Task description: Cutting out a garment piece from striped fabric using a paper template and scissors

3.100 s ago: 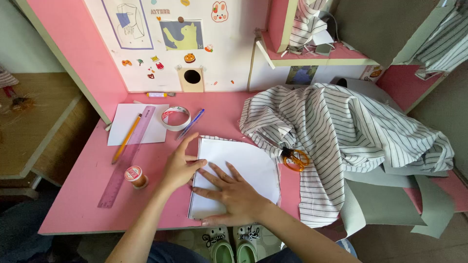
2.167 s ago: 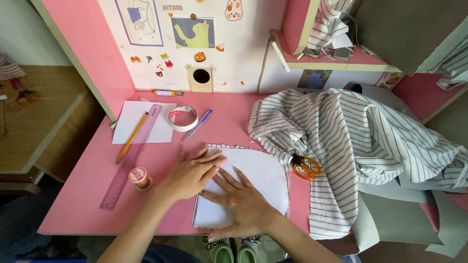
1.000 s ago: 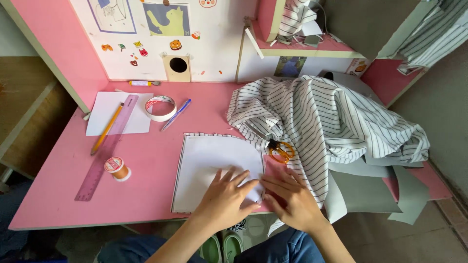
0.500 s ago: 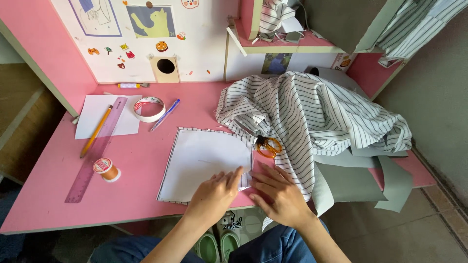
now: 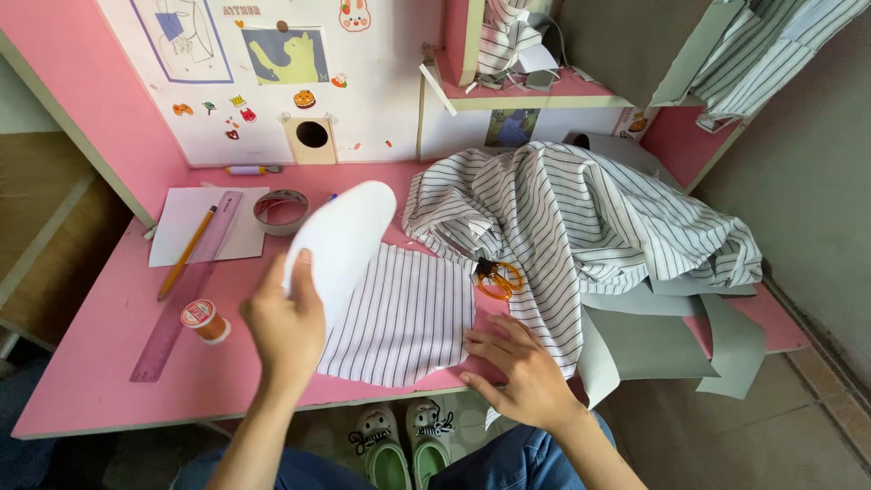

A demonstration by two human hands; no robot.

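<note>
One white paper sheet (image 5: pixel 343 243) is up off the pink desk (image 5: pixel 82 399), curled and tilted, pinched along its lower left edge by the left hand (image 5: pixel 286 328), fingers closed round it. Under and just right of it lies a cut piece of striped fabric (image 5: pixel 404 316), flat on the desk near the front edge. The right hand (image 5: pixel 517 367) rests open, fingers spread, fingertips touching that piece's right edge, gripping nothing. Just beyond, orange-handled scissors (image 5: pixel 497 278) lie against a big rumpled heap of striped cloth (image 5: pixel 581 227) that spills over the right of the desk, with grey-green sheets (image 5: pixel 653 340) hanging below it. Out to the left: a spool of orange thread (image 5: pixel 205 320) beside a pink ruler (image 5: pixel 186 289), a pencil (image 5: pixel 187 252) across a white card (image 5: pixel 195 218), and a tape roll (image 5: pixel 280 210) near the back wall.
</note>
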